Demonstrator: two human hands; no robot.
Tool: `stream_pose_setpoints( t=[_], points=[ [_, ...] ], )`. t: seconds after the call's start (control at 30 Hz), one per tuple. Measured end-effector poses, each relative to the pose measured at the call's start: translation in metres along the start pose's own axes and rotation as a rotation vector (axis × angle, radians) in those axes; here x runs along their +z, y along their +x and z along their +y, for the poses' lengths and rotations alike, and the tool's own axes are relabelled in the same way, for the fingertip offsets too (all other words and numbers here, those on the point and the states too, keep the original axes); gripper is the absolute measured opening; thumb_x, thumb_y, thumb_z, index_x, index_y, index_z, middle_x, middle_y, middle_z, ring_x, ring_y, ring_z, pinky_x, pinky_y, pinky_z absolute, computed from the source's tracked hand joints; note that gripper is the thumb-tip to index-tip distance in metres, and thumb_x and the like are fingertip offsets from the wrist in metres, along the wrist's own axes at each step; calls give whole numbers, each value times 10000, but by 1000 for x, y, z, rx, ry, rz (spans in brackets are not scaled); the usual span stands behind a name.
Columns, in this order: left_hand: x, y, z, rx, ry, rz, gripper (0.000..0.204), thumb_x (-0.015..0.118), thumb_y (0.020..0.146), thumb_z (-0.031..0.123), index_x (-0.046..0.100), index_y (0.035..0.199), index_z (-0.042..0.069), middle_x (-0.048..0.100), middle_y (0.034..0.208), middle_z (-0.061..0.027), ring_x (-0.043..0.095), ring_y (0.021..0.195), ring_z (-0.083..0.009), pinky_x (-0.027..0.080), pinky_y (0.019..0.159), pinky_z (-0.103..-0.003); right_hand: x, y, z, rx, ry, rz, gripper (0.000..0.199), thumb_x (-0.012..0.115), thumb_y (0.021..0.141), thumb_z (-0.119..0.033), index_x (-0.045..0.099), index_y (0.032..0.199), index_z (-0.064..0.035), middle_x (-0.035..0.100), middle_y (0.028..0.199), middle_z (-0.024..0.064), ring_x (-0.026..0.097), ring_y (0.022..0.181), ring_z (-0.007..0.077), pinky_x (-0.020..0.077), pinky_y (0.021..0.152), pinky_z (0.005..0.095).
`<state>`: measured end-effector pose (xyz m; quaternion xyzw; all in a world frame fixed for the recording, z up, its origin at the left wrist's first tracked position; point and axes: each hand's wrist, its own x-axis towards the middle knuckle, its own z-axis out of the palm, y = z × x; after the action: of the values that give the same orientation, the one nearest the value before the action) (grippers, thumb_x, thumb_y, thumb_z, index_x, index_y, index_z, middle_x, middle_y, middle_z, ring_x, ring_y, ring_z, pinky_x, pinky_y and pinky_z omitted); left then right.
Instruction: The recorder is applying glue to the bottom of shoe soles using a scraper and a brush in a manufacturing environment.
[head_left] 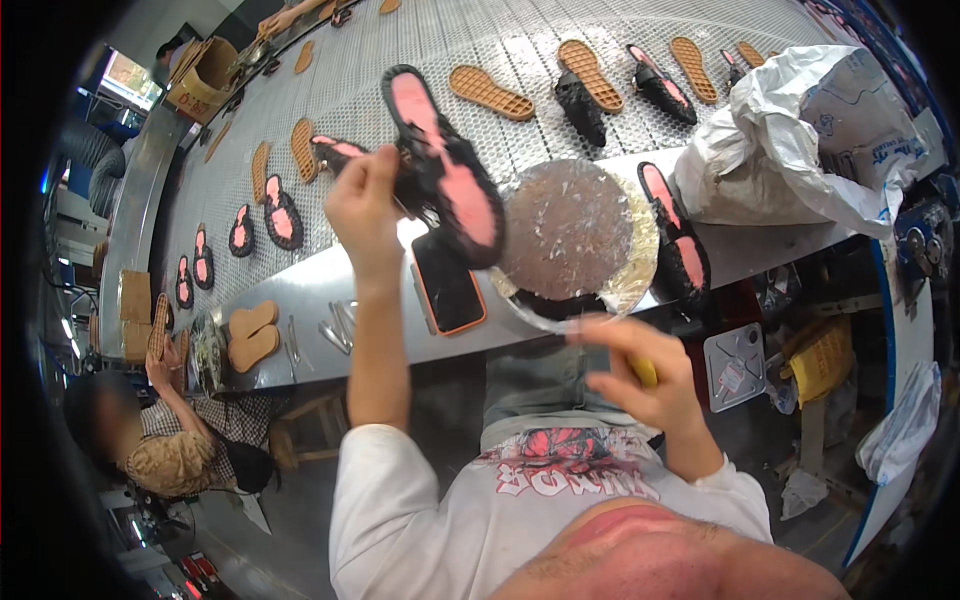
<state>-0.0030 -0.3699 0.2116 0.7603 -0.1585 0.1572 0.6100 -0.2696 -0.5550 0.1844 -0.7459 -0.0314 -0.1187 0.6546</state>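
My left hand (365,205) is raised over the near edge of the work surface, its fingers closed on a black sandal upper with a pink insole (470,205). Partly behind that hand shows another black and pink sandal upper (335,150); whether I hold it too is unclear. Close to my body, my right hand (650,375) curls round a yellow-handled tool (644,372), most of it hidden by the fingers. Just beyond that hand sits a round brown lid-like disc (565,230) with a crusted, pale rim. One more black and pink sandal upper (680,240) lies right of the disc.
A phone in an orange-edged case (448,285) lies on the metal ledge (390,350). Tan soles (490,92) and several uppers rest on the textured belt (370,50). A white sack (760,150) stands at right. At lower left, a co-worker's hand (160,370) holds a sole.
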Motion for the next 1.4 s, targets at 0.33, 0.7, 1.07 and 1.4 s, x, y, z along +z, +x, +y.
stream_pose_setpoints(
  t=[0.33, 0.7, 1.07, 1.4],
  points=[
    [-1, -107, 53, 8, -402, 20, 103, 661, 921, 55, 639, 939, -44, 639, 780, -77, 518, 490, -67, 375, 423, -193, 40, 55, 1, 61, -185, -8, 974, 889, 651, -171, 357, 1441, 33, 563, 1301, 193, 591, 1140, 226, 479, 931, 305],
    [6, -158, 25, -79, -664, -434, 920, 610, 889, 580, 327, 1447, -95, 438, 1440, -165, 399, 1344, -237, 324, 1090, -357, 56, 40, 18, 168, 439, 42, 922, 883, 677, -115, 372, 1435, 8, 567, 1245, 58, 471, 716, 41, 378, 584, 197],
    [-16, -119, 10, -289, -1000, -358, 842, 511, 901, 607, 324, 1460, 5, 535, 1285, -261, 628, 1033, -344, 530, 864, -433, 16, 17, 35, 242, 849, -129, 567, 370, 1019, -410, 580, 1188, 88, 659, 1046, 262, 670, 733, 256, 541, 663, 329],
    [-112, -120, -87, -510, -1152, -246, 843, 468, 934, 624, 305, 1455, -18, 585, 1171, -301, 676, 912, -354, 614, 684, -398, -21, -11, 30, 426, 707, 236, 273, 628, 941, -224, 628, 1023, 36, 690, 868, 122, 681, 692, 190, 544, 547, 290]
  ],
)
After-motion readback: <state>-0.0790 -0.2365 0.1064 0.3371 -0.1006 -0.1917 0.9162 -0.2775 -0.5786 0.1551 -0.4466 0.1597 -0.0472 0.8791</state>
